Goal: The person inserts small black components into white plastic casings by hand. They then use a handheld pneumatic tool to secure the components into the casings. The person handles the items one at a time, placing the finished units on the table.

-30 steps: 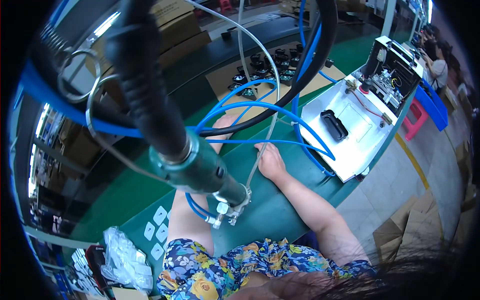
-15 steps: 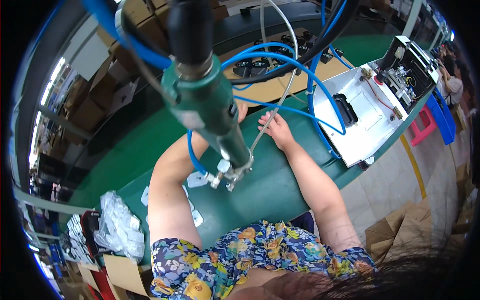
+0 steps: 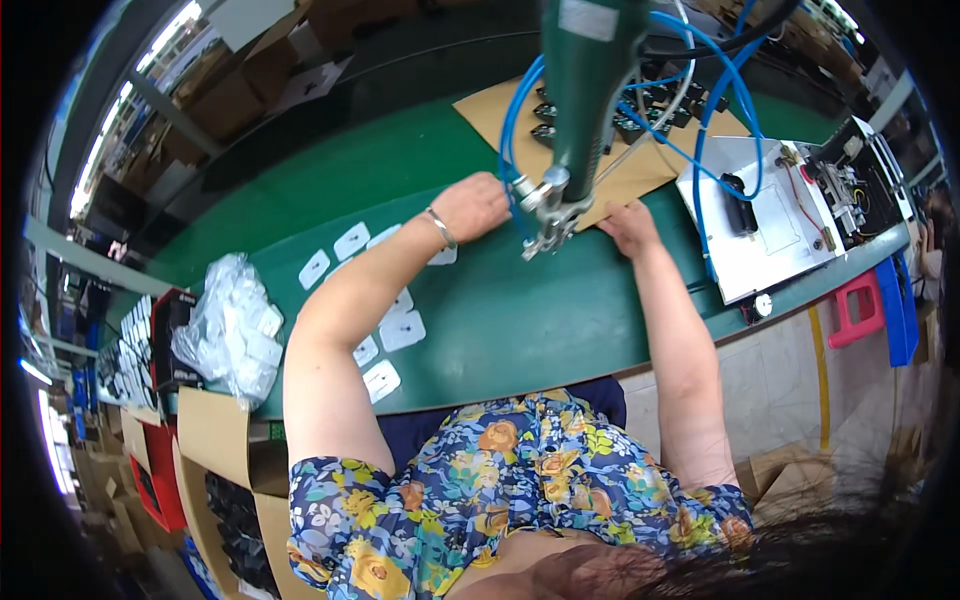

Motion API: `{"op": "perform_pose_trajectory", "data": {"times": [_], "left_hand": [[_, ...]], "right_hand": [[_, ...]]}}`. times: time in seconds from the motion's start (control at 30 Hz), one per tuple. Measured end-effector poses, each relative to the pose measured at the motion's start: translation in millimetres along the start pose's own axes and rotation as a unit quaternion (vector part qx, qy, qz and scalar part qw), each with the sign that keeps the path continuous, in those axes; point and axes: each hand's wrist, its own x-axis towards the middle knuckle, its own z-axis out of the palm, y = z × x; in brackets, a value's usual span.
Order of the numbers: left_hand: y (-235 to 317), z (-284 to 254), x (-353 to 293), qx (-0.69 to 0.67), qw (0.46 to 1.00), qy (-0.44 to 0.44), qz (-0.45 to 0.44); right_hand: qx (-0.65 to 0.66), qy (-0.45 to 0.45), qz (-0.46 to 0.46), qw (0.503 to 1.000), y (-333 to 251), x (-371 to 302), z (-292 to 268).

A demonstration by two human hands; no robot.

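My left hand (image 3: 472, 207), with a silver bangle (image 3: 441, 228) at its wrist, is over the green bench left of a hanging green tool (image 3: 592, 100). Its fingers are curled and closed; what they hold, if anything, is hidden. My right hand (image 3: 632, 230) is closed on the near edge of a brown cardboard sheet (image 3: 655, 172). Several black parts (image 3: 630, 128) lie on that sheet, partly behind the tool and hoses. Several flat white pieces (image 3: 403, 330) with dark centre marks lie under and beside my left arm.
Blue hoses (image 3: 515, 110) loop around the tool. A white machine plate (image 3: 730, 265) with a black mechanism stands at the right. At the left are a clear plastic bag (image 3: 235, 330) of white pieces and an open carton (image 3: 212, 425). A pink stool (image 3: 856, 310) stands beyond the bench.
The view has shifted, putting the tool farther right. My right hand has gone from spread fingers to gripping the cardboard edge. My left hand, mostly hidden before, now shows left of the tool.
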Motion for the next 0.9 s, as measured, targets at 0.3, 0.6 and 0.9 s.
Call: {"op": "perform_pose_trajectory", "data": {"times": [0.3,0.6,0.9], "left_hand": [[-1,20,-25,-0.03,0.981,0.029,-0.19],[65,24,-16,0.007,0.966,-0.199,-0.165],[148,17,-31,-0.057,0.973,-0.115,-0.192]], "right_hand": [[-0.114,-0.016,0.094,0.989,-16,-69,-49],[-0.347,0.1,0.105,0.927,-21,-137,-80],[-0.666,0.219,-0.319,0.638,-15,-189,-34]]}}
